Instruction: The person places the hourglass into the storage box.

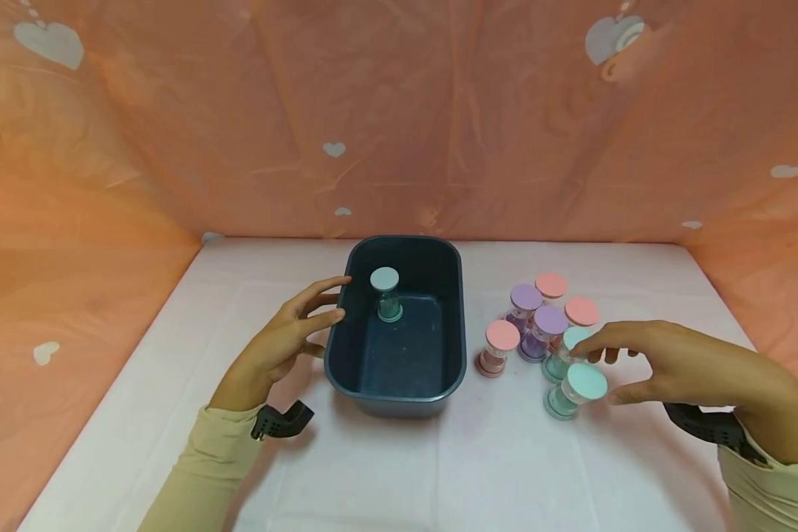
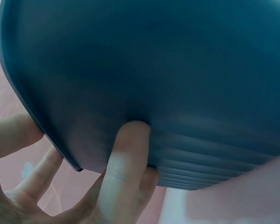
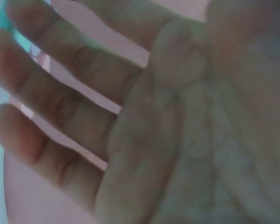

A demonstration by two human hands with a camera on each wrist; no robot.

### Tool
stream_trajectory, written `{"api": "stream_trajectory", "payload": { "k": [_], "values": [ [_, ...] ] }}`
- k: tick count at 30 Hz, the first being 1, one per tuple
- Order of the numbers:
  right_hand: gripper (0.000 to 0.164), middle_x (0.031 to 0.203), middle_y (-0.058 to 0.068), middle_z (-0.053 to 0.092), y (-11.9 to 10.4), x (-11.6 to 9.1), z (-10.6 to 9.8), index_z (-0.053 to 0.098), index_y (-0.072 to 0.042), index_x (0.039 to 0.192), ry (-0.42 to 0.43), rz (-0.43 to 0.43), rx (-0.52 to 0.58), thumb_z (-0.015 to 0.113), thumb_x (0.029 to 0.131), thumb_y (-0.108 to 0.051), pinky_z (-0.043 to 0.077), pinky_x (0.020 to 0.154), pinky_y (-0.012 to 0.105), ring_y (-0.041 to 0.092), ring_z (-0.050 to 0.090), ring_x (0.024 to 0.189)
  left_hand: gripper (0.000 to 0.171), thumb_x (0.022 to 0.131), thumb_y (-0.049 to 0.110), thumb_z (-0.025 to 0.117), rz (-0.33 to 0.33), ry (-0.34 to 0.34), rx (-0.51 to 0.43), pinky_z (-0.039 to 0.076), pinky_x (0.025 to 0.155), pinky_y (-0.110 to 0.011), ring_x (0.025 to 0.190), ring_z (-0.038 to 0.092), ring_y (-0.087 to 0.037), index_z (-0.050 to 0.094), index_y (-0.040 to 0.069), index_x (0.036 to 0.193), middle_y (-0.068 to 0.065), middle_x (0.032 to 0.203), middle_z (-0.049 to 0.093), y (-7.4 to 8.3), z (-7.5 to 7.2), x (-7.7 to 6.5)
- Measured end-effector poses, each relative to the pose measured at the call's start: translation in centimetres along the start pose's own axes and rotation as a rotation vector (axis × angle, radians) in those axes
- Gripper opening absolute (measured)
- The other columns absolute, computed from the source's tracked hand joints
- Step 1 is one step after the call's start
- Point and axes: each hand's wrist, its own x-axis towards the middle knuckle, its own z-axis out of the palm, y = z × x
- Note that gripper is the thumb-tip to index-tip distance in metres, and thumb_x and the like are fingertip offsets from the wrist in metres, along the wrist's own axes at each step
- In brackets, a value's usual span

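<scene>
A dark blue rectangular bin [image 1: 394, 403] stands mid-table, and one sand timer with a pale mint cap [image 1: 384, 279] is upright inside it. My left hand [image 1: 275, 347] is at the bin's left side, fingers spread and fingertips at the wall; the left wrist view shows a fingertip [image 2: 133, 135] against the outer wall. My right hand [image 1: 678, 366] hovers by the right-hand cluster, fingers loosely bent, holding nothing. Nearest to it are a mint sand timer [image 1: 585, 382], between thumb and fingers in this view, and another mint sand timer [image 1: 575, 338] partly behind the fingertips.
Close together right of the bin stand two purple sand timers, one in front [image 1: 549, 321] and one behind [image 1: 525, 297], and pink sand timers [image 1: 502, 336], some partly hidden. A white cloth [image 1: 399, 473] covers the table. Orange sheeting with hearts [image 1: 399, 111] walls the back and sides.
</scene>
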Motion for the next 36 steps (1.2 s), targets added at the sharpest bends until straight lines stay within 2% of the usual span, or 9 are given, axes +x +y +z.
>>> {"api": "stream_trajectory", "payload": {
  "k": [3,10,21,24,28,36],
  "values": [
    [0.054,0.108,-0.028,0.059,0.2,0.3,0.2,0.064,-0.038,0.123,-0.019,-0.039,0.025,0.087,0.075,-0.034,0.045,0.072,0.022,-0.003,0.053,0.090,0.055,0.100,0.027,0.059,-0.004,0.003,-0.001,0.053,0.073,-0.043,0.139,0.036,-0.041,0.039,0.027,0.152,-0.013,0.156,0.030,0.1,0.1,0.1],
    [0.053,0.099,-0.030,0.054,0.0,0.7,0.7,0.066,-0.041,0.118,-0.035,-0.040,0.021,0.087,0.073,-0.025,0.043,0.069,0.020,-0.003,0.051,0.085,0.055,0.100,0.027,0.060,-0.006,0.003,-0.005,0.054,0.073,-0.043,0.139,0.037,-0.040,0.040,0.028,0.151,-0.013,0.156,0.031,0.1,0.3,0.3],
    [0.047,0.091,-0.026,0.050,-0.5,1.6,1.1,0.064,-0.045,0.109,-0.007,-0.041,0.028,0.088,0.071,-0.033,0.042,0.068,0.020,-0.005,0.047,0.082,0.055,0.100,0.026,0.060,-0.007,0.003,-0.011,0.054,0.072,-0.043,0.138,0.037,-0.040,0.039,0.027,0.151,-0.013,0.156,0.031,0.0,0.2,0.2],
    [0.046,0.094,-0.027,0.051,-0.6,1.6,1.2,0.066,-0.042,0.112,0.003,-0.048,0.032,0.088,0.072,-0.034,0.043,0.068,0.020,-0.005,0.048,0.082,0.056,0.100,0.026,0.060,-0.004,-0.007,-0.014,0.054,0.073,-0.043,0.139,0.037,-0.040,0.039,0.027,0.151,-0.013,0.156,0.031,0.0,0.3,0.1],
    [0.047,0.095,-0.025,0.052,-0.6,2.0,1.4,0.068,-0.037,0.114,0.020,-0.057,0.044,0.089,0.072,-0.032,0.044,0.070,0.019,-0.004,0.051,0.082,0.055,0.100,0.027,0.059,-0.009,-0.006,-0.007,0.053,0.073,-0.043,0.139,0.036,-0.040,0.039,0.028,0.151,-0.013,0.157,0.030,-0.1,0.2,0.0],
    [0.042,0.088,-0.021,0.052,-0.8,3.1,1.6,0.068,-0.037,0.105,0.090,-0.076,0.077,0.088,0.073,-0.019,0.042,0.071,0.017,-0.004,0.049,0.082,0.056,0.100,0.027,0.059,0.007,-0.004,0.004,0.052,0.076,-0.043,0.140,0.035,-0.040,0.038,0.027,0.152,-0.014,0.157,0.029,0.0,-0.1,0.0]
  ]
}}
